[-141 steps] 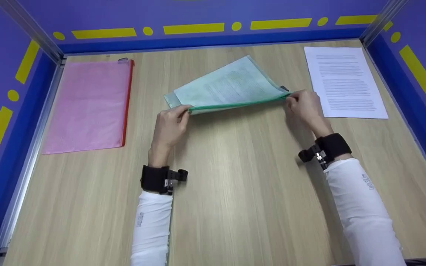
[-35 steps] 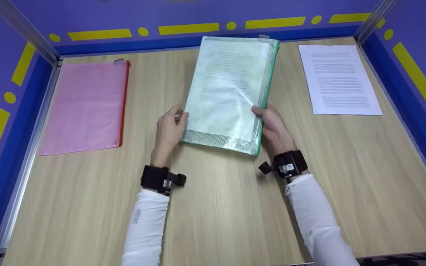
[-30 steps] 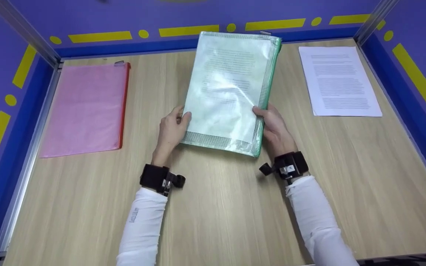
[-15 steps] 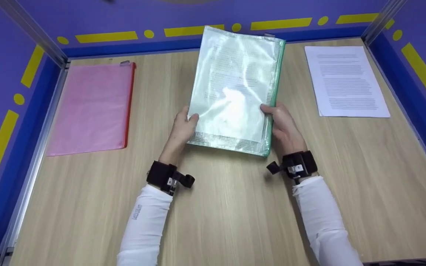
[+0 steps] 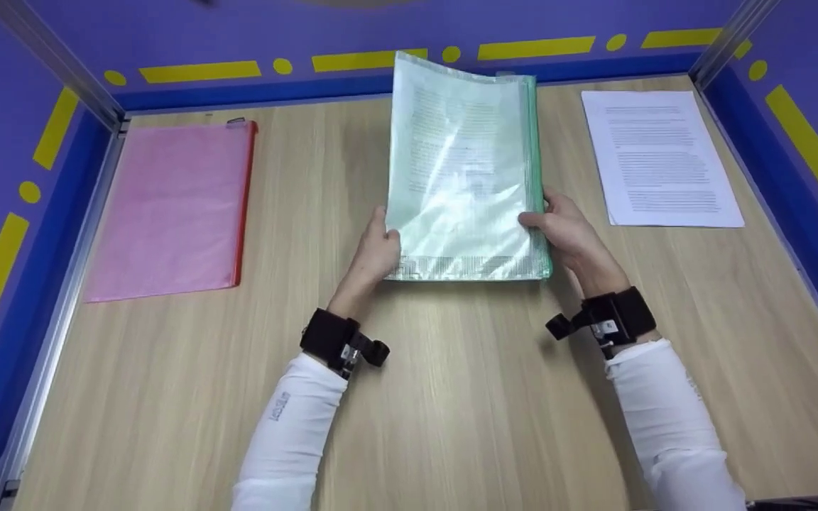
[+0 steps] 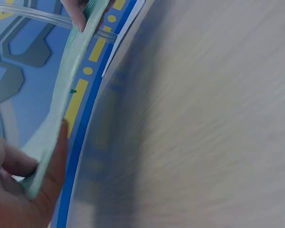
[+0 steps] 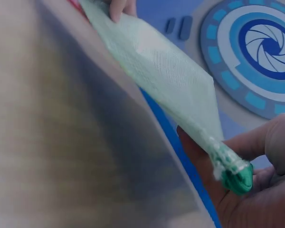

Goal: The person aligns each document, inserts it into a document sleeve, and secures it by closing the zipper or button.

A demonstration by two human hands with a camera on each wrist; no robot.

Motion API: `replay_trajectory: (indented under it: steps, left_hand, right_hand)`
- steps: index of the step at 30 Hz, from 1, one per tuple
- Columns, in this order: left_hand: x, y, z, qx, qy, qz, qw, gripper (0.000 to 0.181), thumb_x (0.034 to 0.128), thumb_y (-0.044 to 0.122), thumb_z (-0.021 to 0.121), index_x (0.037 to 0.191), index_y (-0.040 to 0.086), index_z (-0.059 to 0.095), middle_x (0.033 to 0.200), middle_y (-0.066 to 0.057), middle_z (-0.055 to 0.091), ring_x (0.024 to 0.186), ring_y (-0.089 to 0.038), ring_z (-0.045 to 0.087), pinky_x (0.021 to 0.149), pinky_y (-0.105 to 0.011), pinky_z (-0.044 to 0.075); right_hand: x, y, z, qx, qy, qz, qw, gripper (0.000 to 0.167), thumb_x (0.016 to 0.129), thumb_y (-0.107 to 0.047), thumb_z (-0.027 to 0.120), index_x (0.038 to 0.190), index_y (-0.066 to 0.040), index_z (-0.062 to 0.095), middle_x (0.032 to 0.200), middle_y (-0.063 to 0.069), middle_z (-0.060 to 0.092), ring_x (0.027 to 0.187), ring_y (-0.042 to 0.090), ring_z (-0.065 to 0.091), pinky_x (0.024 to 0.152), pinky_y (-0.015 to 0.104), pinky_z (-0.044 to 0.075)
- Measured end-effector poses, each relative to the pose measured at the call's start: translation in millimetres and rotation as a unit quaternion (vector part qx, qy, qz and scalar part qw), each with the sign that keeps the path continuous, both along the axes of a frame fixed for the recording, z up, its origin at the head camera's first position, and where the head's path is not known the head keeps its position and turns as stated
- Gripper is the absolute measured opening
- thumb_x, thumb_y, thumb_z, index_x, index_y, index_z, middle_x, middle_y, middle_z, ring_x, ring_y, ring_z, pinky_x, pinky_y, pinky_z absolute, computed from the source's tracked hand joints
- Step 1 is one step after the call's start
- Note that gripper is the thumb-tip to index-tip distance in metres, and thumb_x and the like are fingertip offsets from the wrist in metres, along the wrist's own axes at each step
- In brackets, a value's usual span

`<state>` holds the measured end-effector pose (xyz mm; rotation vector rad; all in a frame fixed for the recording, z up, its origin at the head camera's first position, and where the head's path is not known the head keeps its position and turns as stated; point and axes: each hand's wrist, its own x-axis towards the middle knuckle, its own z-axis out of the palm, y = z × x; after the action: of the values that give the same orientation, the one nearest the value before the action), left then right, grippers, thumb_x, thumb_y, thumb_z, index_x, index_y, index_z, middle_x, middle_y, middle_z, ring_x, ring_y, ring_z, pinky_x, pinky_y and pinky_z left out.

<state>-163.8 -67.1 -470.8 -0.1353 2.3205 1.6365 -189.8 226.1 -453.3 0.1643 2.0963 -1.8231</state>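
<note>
A translucent green zip folder (image 5: 462,170) with printed pages inside is held above the middle of the table, its far left corner bent upward. My left hand (image 5: 375,254) pinches its left edge near the bottom, thumb on top. On the opposite side, my right hand (image 5: 571,231) grips the edge with the green zip, thumb on the front and fingers behind. In the left wrist view the folder (image 6: 61,90) is seen edge-on between thumb and fingers. The right wrist view shows the folder's (image 7: 171,71) underside and its rolled green zip end beside the right hand (image 7: 266,175).
On the left of the table (image 5: 444,411) lies a pink folder (image 5: 171,209) with a red zip along its right side. A stack of printed white paper (image 5: 664,160) lies at the far right. Purple and blue panels stand around the back and sides.
The folder was lifted from a slanted pose with its zip toward me and turned so the zip is at the right. Lately it has straightened and shifted right, both hands moving with it.
</note>
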Motion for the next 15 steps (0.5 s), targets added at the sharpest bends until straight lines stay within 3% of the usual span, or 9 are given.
replay_trajectory:
  steps: [1,2,5,7,8,10,12,15]
  left_hand:
    - [0.2,0.8,0.4,-0.015,-0.003,-0.016,0.9998,0.063,0.1002,0.007,0.033,0.158,0.002,0.009,0.163,-0.022,0.021,0.115,-0.022,0.062,0.101,-0.033,0.051]
    - [0.3,1.5,0.6,-0.027,-0.003,-0.031,0.9992,0.063,0.0989,0.006,0.033,0.158,0.002,0.011,0.160,-0.024,0.028,0.094,-0.019,0.065,0.086,-0.030,0.055]
    - [-0.1,3.1,0.0,-0.064,-0.007,-0.065,0.9958,0.063,0.0976,0.005,0.037,0.157,0.004,0.015,0.152,-0.025,0.040,0.065,-0.018,0.052,0.062,-0.029,0.050]
    - [-1.4,3.7,-0.5,-0.091,-0.012,-0.079,0.9926,0.063,0.0983,0.007,0.041,0.157,0.004,0.017,0.153,-0.025,0.040,0.091,-0.025,0.062,0.085,-0.035,0.055]
    - [-1.8,3.8,-0.4,-0.099,-0.015,-0.088,0.9911,0.063,0.0985,0.008,0.042,0.156,0.003,0.018,0.153,-0.024,0.041,0.104,-0.029,0.061,0.095,-0.039,0.053]
    - [-2.8,4.2,0.0,-0.106,-0.024,-0.104,0.9886,0.062,0.0993,0.011,0.046,0.155,0.002,0.020,0.150,-0.023,0.045,0.116,-0.033,0.059,0.104,-0.044,0.048]
    - [-4.1,4.9,-0.2,-0.122,-0.021,-0.114,0.9857,0.060,0.0991,0.014,0.049,0.153,0.002,0.025,0.141,-0.020,0.053,0.117,-0.028,0.059,0.102,-0.040,0.049]
    - [-5.2,6.0,-1.0,-0.149,-0.023,-0.118,0.9816,0.060,0.0995,0.019,0.053,0.152,0.004,0.028,0.116,-0.013,0.064,0.085,-0.020,0.062,0.075,-0.032,0.052]
  right_hand:
    - [-1.0,2.3,0.7,0.011,0.000,0.005,0.9999,0.063,0.095,-0.001,0.051,0.153,0.000,0.027,0.118,0.011,0.059,0.092,0.014,0.066,0.080,0.027,0.057]
    - [-2.1,4.6,0.8,0.020,-0.003,0.009,0.9998,0.063,0.095,-0.001,0.051,0.153,-0.001,0.027,0.117,0.012,0.060,0.090,0.013,0.068,0.079,0.027,0.058]
    - [-5.6,10.7,-0.5,0.057,-0.014,0.027,0.9979,0.063,0.097,-0.003,0.051,0.155,-0.003,0.026,0.121,0.016,0.060,0.092,0.013,0.067,0.079,0.027,0.058]
    - [-7.9,13.6,-2.0,0.079,-0.016,0.037,0.9961,0.064,0.098,-0.005,0.051,0.156,-0.003,0.024,0.127,0.019,0.058,0.096,0.013,0.066,0.081,0.026,0.056]
    - [-9.1,14.8,-2.8,0.089,-0.018,0.042,0.9950,0.065,0.098,-0.006,0.051,0.156,-0.003,0.023,0.131,0.021,0.056,0.098,0.014,0.064,0.082,0.025,0.055]
    - [-11.5,17.2,-4.4,0.111,-0.023,0.049,0.9924,0.065,0.098,-0.007,0.051,0.157,-0.002,0.022,0.136,0.023,0.053,0.101,0.016,0.062,0.083,0.024,0.054]
    - [-13.4,19.3,-6.7,0.124,-0.027,0.049,0.9907,0.064,0.099,-0.008,0.050,0.156,-0.002,0.023,0.137,0.025,0.052,0.101,0.017,0.062,0.082,0.024,0.054]
    - [-15.1,20.9,-10.8,0.144,-0.032,0.044,0.9881,0.061,0.098,-0.009,0.051,0.154,0.000,0.029,0.134,0.025,0.054,0.100,0.018,0.062,0.081,0.024,0.055]
